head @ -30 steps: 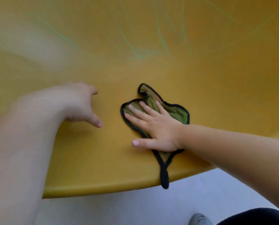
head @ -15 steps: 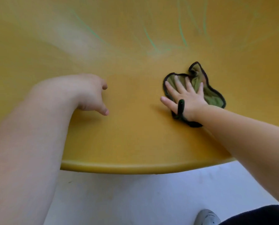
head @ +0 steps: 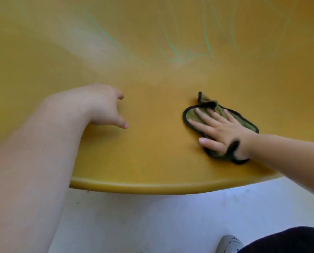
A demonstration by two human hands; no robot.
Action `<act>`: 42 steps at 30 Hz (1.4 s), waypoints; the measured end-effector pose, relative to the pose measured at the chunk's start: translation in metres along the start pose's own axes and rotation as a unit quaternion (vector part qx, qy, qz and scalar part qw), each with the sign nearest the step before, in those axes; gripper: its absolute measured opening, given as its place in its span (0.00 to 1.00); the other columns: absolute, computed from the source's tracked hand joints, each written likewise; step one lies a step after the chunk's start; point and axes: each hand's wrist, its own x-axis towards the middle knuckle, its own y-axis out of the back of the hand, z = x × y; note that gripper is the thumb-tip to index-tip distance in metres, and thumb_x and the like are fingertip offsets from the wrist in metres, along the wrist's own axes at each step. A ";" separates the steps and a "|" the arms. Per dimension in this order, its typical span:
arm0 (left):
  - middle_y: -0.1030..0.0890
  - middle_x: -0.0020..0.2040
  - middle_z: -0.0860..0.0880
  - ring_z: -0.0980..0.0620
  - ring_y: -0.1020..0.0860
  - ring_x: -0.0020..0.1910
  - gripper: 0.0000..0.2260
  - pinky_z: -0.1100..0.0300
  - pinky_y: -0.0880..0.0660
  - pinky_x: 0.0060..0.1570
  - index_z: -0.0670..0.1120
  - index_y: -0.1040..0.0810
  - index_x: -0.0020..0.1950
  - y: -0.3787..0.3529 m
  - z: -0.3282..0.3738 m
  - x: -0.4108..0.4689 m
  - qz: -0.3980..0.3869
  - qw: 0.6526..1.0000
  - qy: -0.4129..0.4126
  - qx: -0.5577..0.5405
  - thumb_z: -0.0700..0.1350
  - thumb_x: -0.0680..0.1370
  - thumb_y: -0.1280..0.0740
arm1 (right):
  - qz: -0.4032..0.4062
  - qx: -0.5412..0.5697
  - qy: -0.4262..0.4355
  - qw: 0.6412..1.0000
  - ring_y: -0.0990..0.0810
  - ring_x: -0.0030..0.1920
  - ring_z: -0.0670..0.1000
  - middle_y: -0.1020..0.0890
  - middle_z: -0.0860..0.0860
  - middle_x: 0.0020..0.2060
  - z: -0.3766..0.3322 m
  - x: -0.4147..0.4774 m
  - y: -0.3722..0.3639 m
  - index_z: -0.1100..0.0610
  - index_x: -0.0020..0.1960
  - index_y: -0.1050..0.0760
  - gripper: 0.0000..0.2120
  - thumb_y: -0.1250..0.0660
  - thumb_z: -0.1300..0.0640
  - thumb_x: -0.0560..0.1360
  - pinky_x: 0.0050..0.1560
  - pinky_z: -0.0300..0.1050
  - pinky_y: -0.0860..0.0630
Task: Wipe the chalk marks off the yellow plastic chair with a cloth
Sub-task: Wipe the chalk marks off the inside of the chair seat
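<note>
Pressing my right hand [head: 220, 132], fingers spread flat, on the green cloth [head: 192, 115] near the yellow chair [head: 152, 161] seat's front right edge, left hand [head: 101, 105] loosely curled bracing, I am judging firm overlapping strokes toward the chalk marks [head: 174, 50] best.

The chair [head: 152, 161] runs out of frame at the top and both sides, so only part of its seat and lower back shows. Much of the cloth [head: 192, 115] lies hidden beneath the flat right hand [head: 220, 132], with one black-edged fold covering part of the wrist. The left hand [head: 97, 105] curls over, concealing most of its fingers; its forearm is blurred and cut by the left and bottom edges. The chalk marks [head: 174, 50] are faint and smeared, their upper ends lost at the frame's top. A grey shoe [head: 229, 243] and dark trouser leg [head: 289, 240] are clipped at the bottom right corner.
</note>
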 end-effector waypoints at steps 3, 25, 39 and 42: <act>0.34 0.75 0.47 0.41 0.35 0.72 0.44 0.51 0.33 0.68 0.53 0.39 0.77 -0.010 0.012 0.006 -0.026 0.998 -0.039 0.041 0.65 0.66 0.25 | 0.032 0.038 -0.155 0.987 0.67 0.81 0.57 0.69 0.47 0.81 0.024 0.024 0.007 0.29 0.70 0.80 0.35 0.78 0.22 0.66 0.78 0.66 0.67; 0.41 0.78 0.50 0.42 0.40 0.74 0.43 0.45 0.35 0.70 0.55 0.40 0.77 -0.020 0.026 0.017 -0.027 0.995 -0.025 0.088 0.70 0.67 0.31 | 0.067 -0.023 -0.235 0.969 0.64 0.82 0.61 0.67 0.50 0.81 0.068 0.037 0.015 0.34 0.76 0.76 0.35 0.73 0.26 0.71 0.75 0.75 0.63; 0.45 0.79 0.47 0.41 0.40 0.74 0.53 0.43 0.32 0.67 0.56 0.46 0.79 0.003 0.094 0.072 0.017 0.987 -0.068 0.147 0.71 0.60 0.26 | 0.040 0.019 0.024 0.999 0.66 0.81 0.54 0.67 0.43 0.81 0.004 0.011 -0.002 0.32 0.79 0.67 0.36 0.66 0.23 0.74 0.78 0.63 0.69; 0.61 0.80 0.49 0.38 0.50 0.78 0.61 0.39 0.36 0.70 0.60 0.54 0.79 0.002 0.130 0.095 0.007 0.984 -0.119 0.134 0.70 0.56 0.23 | 0.037 -0.052 -0.098 0.993 0.65 0.82 0.57 0.68 0.46 0.81 0.079 -0.006 0.006 0.32 0.78 0.69 0.35 0.69 0.23 0.73 0.77 0.66 0.69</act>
